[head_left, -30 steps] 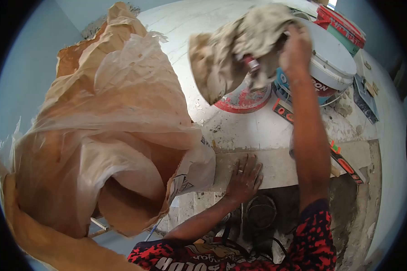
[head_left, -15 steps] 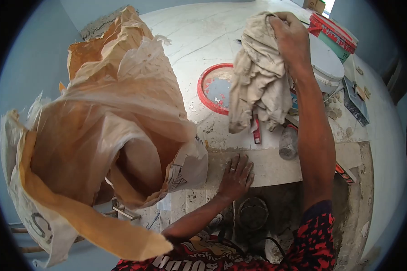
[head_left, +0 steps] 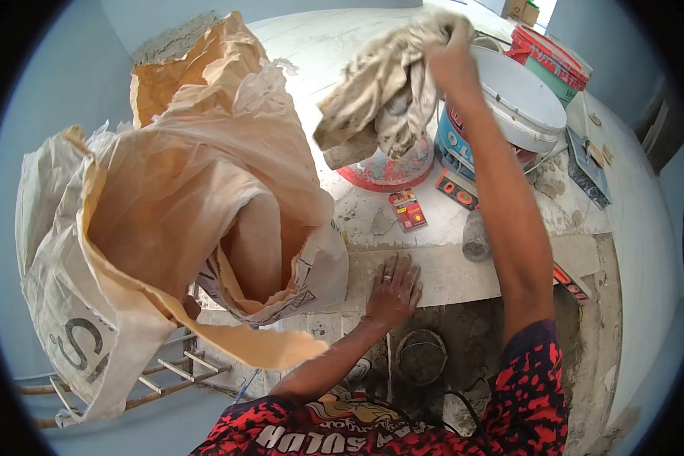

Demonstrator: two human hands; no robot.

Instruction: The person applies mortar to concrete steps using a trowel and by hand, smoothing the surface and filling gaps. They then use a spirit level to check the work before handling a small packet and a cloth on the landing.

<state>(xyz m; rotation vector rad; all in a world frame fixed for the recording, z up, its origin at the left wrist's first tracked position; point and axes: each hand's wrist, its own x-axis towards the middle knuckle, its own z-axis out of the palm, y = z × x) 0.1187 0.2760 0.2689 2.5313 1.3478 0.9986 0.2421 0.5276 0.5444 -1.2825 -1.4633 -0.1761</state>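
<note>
High in the view, my right hand [head_left: 451, 67] grips a crumpled, stained beige cloth [head_left: 384, 95], which hangs toward the left, partly blurred. Beneath the cloth lies a round red-rimmed lid [head_left: 391, 171], partly covered by it. My left hand [head_left: 394, 289] rests palm down on a pale tile ledge [head_left: 463, 277], fingers spread and holding nothing. Left of that hand stands a large torn paper sack [head_left: 197, 197], its mouth gaping and a strip of brown paper hanging forward.
A white bucket [head_left: 520, 99] and a red-and-green bucket [head_left: 551, 64] stand at the right. Near them lie a red packet [head_left: 408, 210], a spirit level [head_left: 456, 188], a grey cylinder [head_left: 476, 237] and a trowel [head_left: 587, 171]. Below left is a wooden ladder [head_left: 182, 372].
My right hand has swung the cloth to the left, uncovering the white bucket's side, the spirit level and the red packet. The sack's loose mouth has shifted; my left hand stays on the ledge.
</note>
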